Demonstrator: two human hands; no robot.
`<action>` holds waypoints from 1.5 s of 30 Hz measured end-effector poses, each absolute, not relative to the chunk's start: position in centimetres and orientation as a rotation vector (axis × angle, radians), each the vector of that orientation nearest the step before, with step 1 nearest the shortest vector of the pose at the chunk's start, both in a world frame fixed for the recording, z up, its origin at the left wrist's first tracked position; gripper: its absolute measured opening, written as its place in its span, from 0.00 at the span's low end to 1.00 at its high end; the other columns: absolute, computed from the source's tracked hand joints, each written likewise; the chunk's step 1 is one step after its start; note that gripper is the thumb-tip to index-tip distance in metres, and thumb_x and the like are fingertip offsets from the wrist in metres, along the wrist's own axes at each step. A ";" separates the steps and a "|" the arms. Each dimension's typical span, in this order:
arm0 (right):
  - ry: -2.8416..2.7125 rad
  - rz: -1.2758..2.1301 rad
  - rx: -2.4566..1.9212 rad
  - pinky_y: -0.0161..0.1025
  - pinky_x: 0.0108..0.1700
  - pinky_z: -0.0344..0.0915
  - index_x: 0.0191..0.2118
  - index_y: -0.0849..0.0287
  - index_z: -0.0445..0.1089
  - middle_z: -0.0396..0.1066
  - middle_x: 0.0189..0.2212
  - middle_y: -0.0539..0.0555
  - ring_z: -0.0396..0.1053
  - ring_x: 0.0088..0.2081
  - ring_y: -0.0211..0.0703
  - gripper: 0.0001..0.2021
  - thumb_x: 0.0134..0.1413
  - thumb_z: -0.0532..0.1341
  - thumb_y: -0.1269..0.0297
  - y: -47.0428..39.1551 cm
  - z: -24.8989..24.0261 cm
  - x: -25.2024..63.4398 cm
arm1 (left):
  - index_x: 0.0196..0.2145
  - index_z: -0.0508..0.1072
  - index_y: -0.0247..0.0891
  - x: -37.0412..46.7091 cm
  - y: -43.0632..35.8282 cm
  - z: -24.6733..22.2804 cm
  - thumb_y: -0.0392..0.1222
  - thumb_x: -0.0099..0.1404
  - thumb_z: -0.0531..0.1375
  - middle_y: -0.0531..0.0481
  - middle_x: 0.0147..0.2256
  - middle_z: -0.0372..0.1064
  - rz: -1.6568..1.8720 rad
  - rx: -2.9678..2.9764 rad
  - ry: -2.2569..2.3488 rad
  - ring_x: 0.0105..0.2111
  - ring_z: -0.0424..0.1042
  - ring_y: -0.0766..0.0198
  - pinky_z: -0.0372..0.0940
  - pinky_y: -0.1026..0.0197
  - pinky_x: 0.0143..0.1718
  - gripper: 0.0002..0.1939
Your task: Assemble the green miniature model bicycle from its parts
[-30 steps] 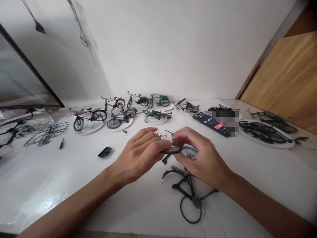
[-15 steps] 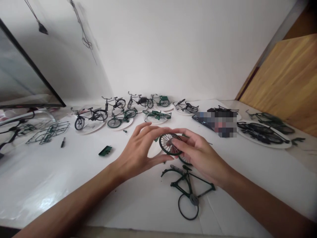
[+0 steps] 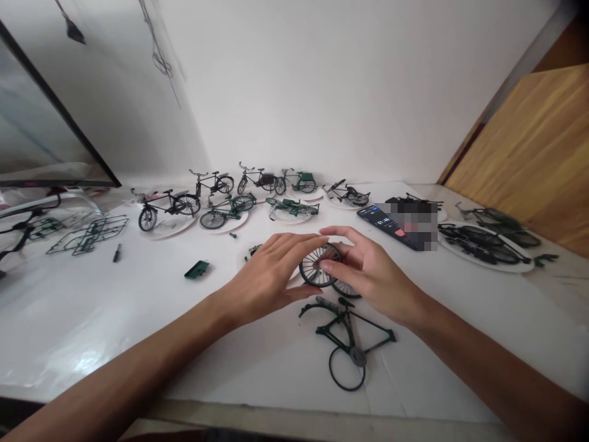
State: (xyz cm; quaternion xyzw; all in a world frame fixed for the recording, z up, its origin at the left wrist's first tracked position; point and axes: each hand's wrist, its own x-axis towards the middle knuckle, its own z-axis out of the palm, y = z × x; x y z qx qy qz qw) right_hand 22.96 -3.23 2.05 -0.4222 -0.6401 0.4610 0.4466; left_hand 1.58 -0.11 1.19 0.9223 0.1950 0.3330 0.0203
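My right hand (image 3: 373,270) pinches a small spoked toy bicycle wheel (image 3: 310,271), its thumb pressed at the hub. My left hand (image 3: 262,279) is curled round the same wheel, fingers over the upper left rim and thumb near the lower edge. A second wheel (image 3: 344,288) shows partly behind, beneath my right fingers; whether it is held I cannot tell. On the white surface just below lies a dark green bicycle frame (image 3: 338,331) with a saddle and chainring. A thin black ring (image 3: 332,376) lies against its lower end.
Several model bicycles (image 3: 214,183) stand or lie at the back, many on white plates (image 3: 172,232). A phone (image 3: 391,228) lies beyond my right hand. To the left are a green tray-like part (image 3: 197,270), a small screwdriver (image 3: 117,253) and green wire-like frames (image 3: 87,236).
My left fingers have come down over the wheel's upper left side, covering more of it. The view has shifted slightly, and the phone's screen is brighter.
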 end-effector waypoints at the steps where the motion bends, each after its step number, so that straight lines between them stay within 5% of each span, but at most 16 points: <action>1: -1.605 1.140 -1.029 0.39 0.38 0.68 0.57 0.56 0.62 0.72 0.32 0.49 0.70 0.35 0.39 0.22 0.59 0.65 0.65 -3.2 2.0 23.0 | 0.67 0.53 0.39 1.6 -0.2 1.3 0.46 0.69 0.63 0.38 0.61 0.64 1.017 2.892 0.603 0.59 0.65 0.51 0.63 0.46 0.58 0.35; 9: -1.738 1.104 -0.915 0.47 0.50 0.70 0.62 0.53 0.59 0.75 0.45 0.55 0.73 0.47 0.45 0.25 0.62 0.63 0.59 -2.7 1.6 23.6 | 0.62 0.60 0.35 1.5 -1.8 2.2 0.45 0.67 0.63 0.38 0.59 0.66 0.957 3.035 0.807 0.55 0.67 0.48 0.63 0.45 0.54 0.29; 11: -1.813 0.882 -0.978 0.47 0.51 0.70 0.60 0.53 0.61 0.72 0.51 0.57 0.72 0.50 0.46 0.21 0.65 0.61 0.56 -4.2 2.0 24.2 | 0.59 0.63 0.36 0.4 -3.2 1.7 0.47 0.66 0.65 0.40 0.57 0.68 0.973 2.938 0.891 0.54 0.68 0.49 0.62 0.46 0.55 0.28; 16: -2.256 0.142 -1.151 0.50 0.52 0.69 0.50 0.53 0.69 0.71 0.49 0.57 0.69 0.52 0.52 0.11 0.63 0.63 0.63 -11.7 2.6 25.1 | 0.57 0.64 0.40 -2.9 -7.7 -0.2 0.46 0.66 0.65 0.43 0.54 0.70 0.829 2.728 0.952 0.53 0.68 0.51 0.63 0.48 0.53 0.25; 21: -2.588 -0.113 -1.090 0.58 0.56 0.67 0.46 0.57 0.71 0.69 0.53 0.62 0.64 0.58 0.60 0.08 0.62 0.59 0.70 -15.7 0.9 23.6 | 0.58 0.65 0.40 -3.4 -9.6 -0.7 0.47 0.65 0.65 0.42 0.54 0.69 0.756 2.621 0.891 0.54 0.65 0.51 0.64 0.48 0.54 0.26; 32: -2.490 0.394 -1.118 0.44 0.51 0.73 0.38 0.55 0.67 0.65 0.59 0.59 0.72 0.54 0.48 0.08 0.67 0.53 0.72 -16.4 -0.4 24.0 | 0.61 0.61 0.40 -3.2 -11.2 -0.3 0.46 0.65 0.65 0.42 0.56 0.67 0.648 2.676 0.764 0.56 0.64 0.51 0.63 0.48 0.56 0.30; 45: -2.240 0.868 -1.100 0.45 0.62 0.60 0.41 0.52 0.64 0.64 0.60 0.54 0.60 0.64 0.46 0.03 0.69 0.54 0.63 -15.8 -1.3 25.4 | 0.64 0.61 0.40 -3.2 -11.3 -0.2 0.55 0.65 0.65 0.41 0.54 0.69 0.530 2.713 0.743 0.52 0.66 0.52 0.63 0.50 0.54 0.35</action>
